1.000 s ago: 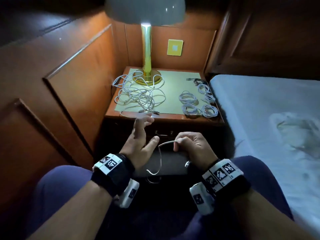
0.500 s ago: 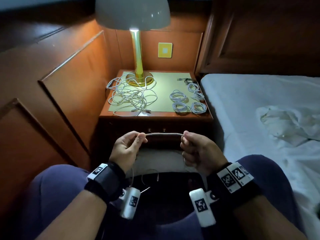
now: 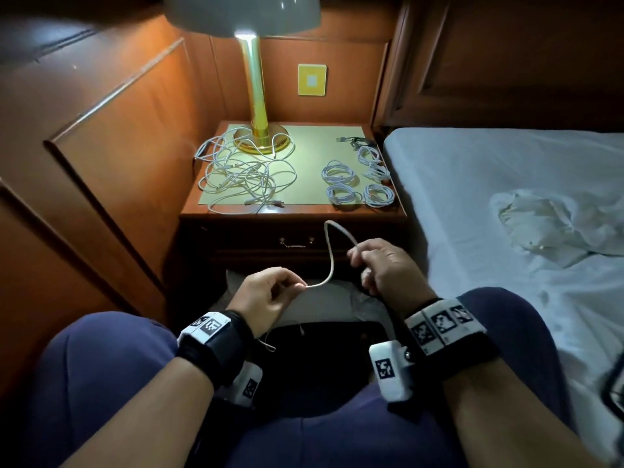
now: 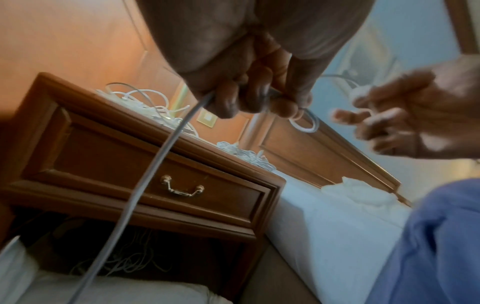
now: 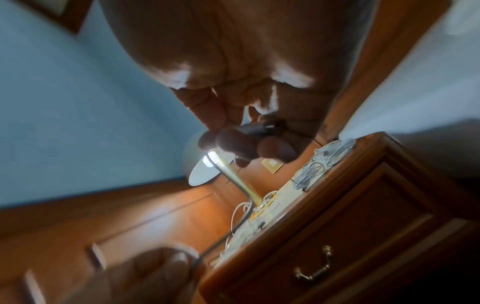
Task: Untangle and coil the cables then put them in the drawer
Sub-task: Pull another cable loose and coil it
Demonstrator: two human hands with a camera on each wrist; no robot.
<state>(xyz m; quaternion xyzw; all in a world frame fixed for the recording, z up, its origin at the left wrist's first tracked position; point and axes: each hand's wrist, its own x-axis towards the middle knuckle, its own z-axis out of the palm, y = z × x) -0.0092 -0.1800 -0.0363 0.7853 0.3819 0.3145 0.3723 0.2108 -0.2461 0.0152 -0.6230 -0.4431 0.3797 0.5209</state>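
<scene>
Step in hand: coiling of a single white cable [image 3: 332, 258], judged to be at the first turn. The left hand [image 3: 266, 293] pinches the cable between thumb and fingertips; the right hand [image 3: 385, 268] has its fingers curled round the cable near its plug end. Both hands are clamped on it and stand apart, with an arch of cable rising between them. The free length drops from the left hand toward the lap and floor, as the left wrist view shows.

Next move, as a judgement: bring the slack across to the right hand and lay it as a loop, with the left hand feeding the hanging length without twist. The trailing end could snag out of sight.

Table [image 3: 293, 216], by clock face from its centre: tangled cables [image 3: 241, 177] lie at 9 o'clock, reaching round the lamp [image 3: 258, 130] base at 11 o'clock. Four coiled cables [image 3: 358, 184] lie at 3 to 4 o'clock, with a darker cable [image 3: 354, 140] at 1 o'clock. The task looks well short of half done.

Containers: the drawer [image 4: 166, 176], below the table top, is closed; its handle [image 3: 296, 243] is untouched and the contents cannot be seen. No cable has gone in, to judge from the closed front. The open space beneath it holds some loose wires, dimly seen.
</scene>
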